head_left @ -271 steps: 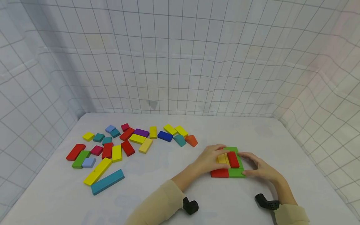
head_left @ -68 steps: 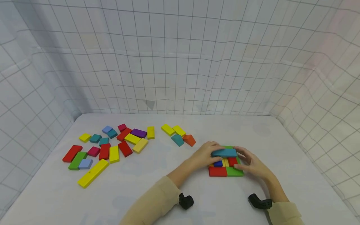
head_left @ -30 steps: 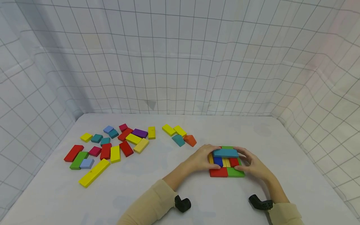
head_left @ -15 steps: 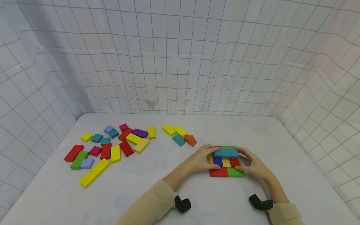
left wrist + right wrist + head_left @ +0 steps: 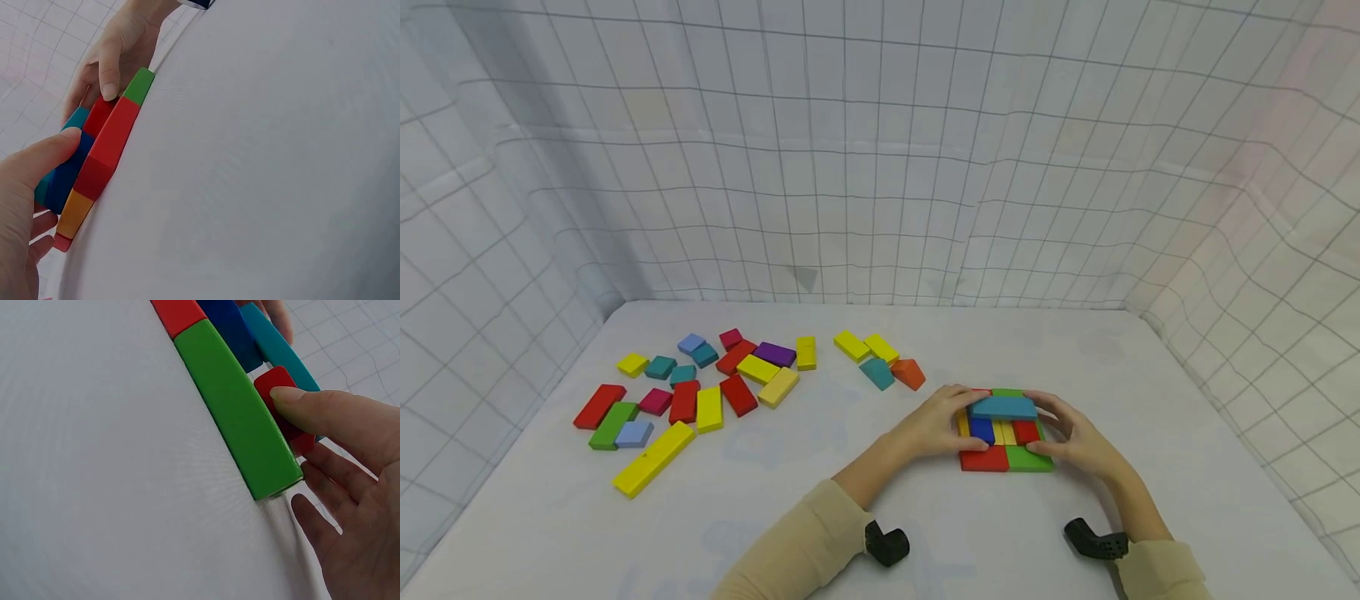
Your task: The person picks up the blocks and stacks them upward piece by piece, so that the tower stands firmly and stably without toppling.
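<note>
A low two-layer stack of wooden blocks stands at the right of the table. Red and green blocks form its front base edge. On the upper layer, a long teal block lies along the back, with a blue block and a small red block in front of it. My left hand grips the left side, thumb on the blue block's front end, fingers around toward the teal block. My right hand mirrors it, thumb pressing the small red block's front end; its index fingertip meets the teal block's right back corner.
Many loose blocks lie across the left half, among them a long yellow block, a green block and a purple block. An orange pentagon block and a teal one lie mid-table. Gridded white cloth walls the back and sides.
Since the oldest frame, the long teal block and the blue block have come from the loose blocks onto the stack. Over the last second both hands stay nearly still.
</note>
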Tool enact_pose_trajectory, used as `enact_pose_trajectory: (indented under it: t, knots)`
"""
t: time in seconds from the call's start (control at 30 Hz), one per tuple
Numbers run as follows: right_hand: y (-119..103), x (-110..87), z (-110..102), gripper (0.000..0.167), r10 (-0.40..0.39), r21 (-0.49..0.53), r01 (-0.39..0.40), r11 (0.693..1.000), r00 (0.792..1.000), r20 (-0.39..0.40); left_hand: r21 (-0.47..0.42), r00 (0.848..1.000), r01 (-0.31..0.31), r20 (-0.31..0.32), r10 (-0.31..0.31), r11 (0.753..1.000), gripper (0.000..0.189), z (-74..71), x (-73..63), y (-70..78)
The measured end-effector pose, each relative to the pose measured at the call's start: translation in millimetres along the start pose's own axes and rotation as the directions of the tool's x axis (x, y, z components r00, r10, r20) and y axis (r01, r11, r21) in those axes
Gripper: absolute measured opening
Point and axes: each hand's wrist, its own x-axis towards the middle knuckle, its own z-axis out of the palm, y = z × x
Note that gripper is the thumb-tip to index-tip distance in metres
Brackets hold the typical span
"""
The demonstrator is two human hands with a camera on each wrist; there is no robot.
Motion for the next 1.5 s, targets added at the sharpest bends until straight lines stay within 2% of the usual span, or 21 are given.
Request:
enact_pose_trajectory:
  t: [0.13,0.23,0.3,0.4,0.53,0.6,0.67,0.77,0.87,0.97,1.07,1.17,1.23,1.37,1.5]
  knots:
    - [0.6,-0.5,0.2,0.068,0.017,-0.004,-0.017,1.0,1.0,0.002,-0.025,0.999,0.032,-0.018,-0.032,0.999,0.07,-14.1,-9.9,-1.3]
    - [1.5,-1.2,0.4,0.065,0.019,0.006,-0.019,1.0,1.0,-0.003,-0.06,0.997,0.059,-0.042,-0.061,0.997,0.069,-33.7,-28.2,-8.1]
    - [1.9,-1.9,0.1,0.059,0.008,0.013,-0.007,1.0,1.0,-0.01,-0.071,0.995,0.072,-0.067,-0.077,0.995,0.067,-48.1,-45.4,-16.3]
    - [2.4,-3.4,-1.1,0.048,-0.016,0.005,0.016,1.0,1.0,-0.018,-0.089,0.986,0.113,-0.111,-0.122,0.99,0.063,-69.8,-78.2,-29.0]
    - [3.6,-5.6,-2.4,0.039,-0.005,-0.029,0.004,1.0,1.0,-0.028,-0.051,0.963,0.178,-0.197,-0.185,0.983,0.058,-94.5,-128.1,-46.0]
    - [4.3,-6.3,-2.5,0.038,0.01,-0.036,-0.011,0.999,0.999,-0.038,-0.018,0.946,0.21,-0.25,-0.208,0.977,0.056,-106.3,-153.1,-52.5]
    - [4.9,-6.2,-1.9,0.037,0.007,-0.032,-0.008,0.999,0.999,-0.046,0.011,0.921,0.274,-0.292,-0.259,0.962,0.056,-117.9,-177.8,-57.5]
    - [6.4,-5.3,-0.8,0.036,-0.009,-0.02,0.008,1.0,0.999,-0.052,0.061,0.875,0.382,-0.346,-0.339,0.922,0.057,-135.1,-213.7,-62.8]
    - [7.1,-3.7,0.3,0.035,-0.035,-0.018,0.034,0.999,0.998,-0.05,0.099,0.821,0.491,-0.384,-0.422,0.865,0.058,-148.4,-248.1,-67.3]
    - [6.6,-2.2,1.0,0.034,-0.041,-0.012,0.041,0.999,0.998,-0.05,0.142,0.784,0.53,-0.458,-0.419,0.836,0.056,-155.3,-279.2,-73.4]
    - [6.1,-1.0,1.5,0.034,-0.036,-0.001,0.036,0.999,0.998,-0.052,0.173,0.752,0.53,-0.549,-0.366,0.83,0.054,-156.5,-304.9,-80.4]
    - [6.7,-0.6,1.2,0.034,-0.037,-0.003,0.037,0.999,0.998,-0.052,0.193,0.738,0.533,-0.583,-0.341,0.824,0.052,-155.3,-319.5,-86.6]
    - [7.1,-0.5,0.7,0.034,-0.034,-0.009,0.033,0.999,0.998,-0.053,0.203,0.738,0.535,-0.585,-0.336,0.82,0.051,-153.9,-323.7,-89.4]
    - [7.8,-0.1,0.2,0.034,-0.029,-0.017,0.028,0.999,0.998,-0.052,0.211,0.742,0.536,-0.579,-0.338,0.817,0.047,-151.7,-323.9,-91.1]
    - [6.9,0.9,0.7,0.034,-0.028,-0.02,0.027,0.999,0.998,-0.053,0.21,0.733,0.535,-0.597,-0.326,0.818,0.042,-150.1,-321.8,-87.6]
